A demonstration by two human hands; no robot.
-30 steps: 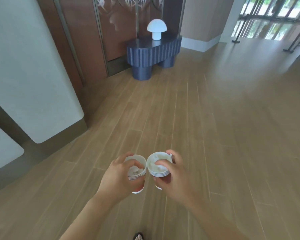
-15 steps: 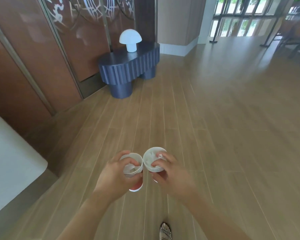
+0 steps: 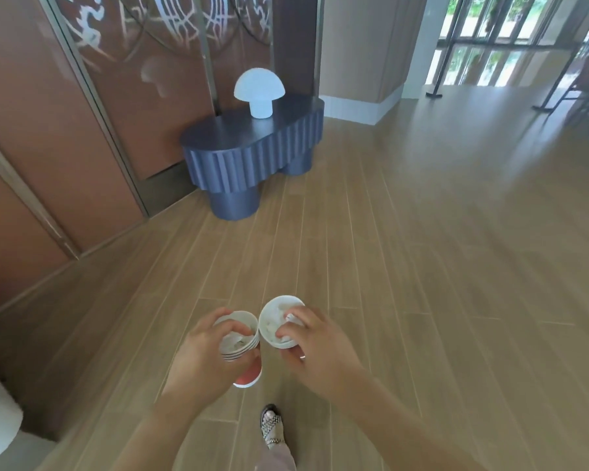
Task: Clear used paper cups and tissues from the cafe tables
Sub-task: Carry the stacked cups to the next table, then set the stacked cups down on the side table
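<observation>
White tissue [image 3: 275, 325] was stuffed into nested paper cups, held over the wood floor [image 3: 422, 266]. The left grip [image 3: 211, 355] was wrapped round the left stack [image 3: 239, 349], red near its base; the right grip [image 3: 320, 348] clasped the right stack [image 3: 268, 309]. Fingers hid the cup walls; no lettering was readable.

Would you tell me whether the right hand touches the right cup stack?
Touching: the head view shows the right hand gripping the right cup stack, fingers over its rim.

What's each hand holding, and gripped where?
Stacked paper cups: left hand wraps the sides of the left stack; right hand grips side and rim of the right stack.
</observation>
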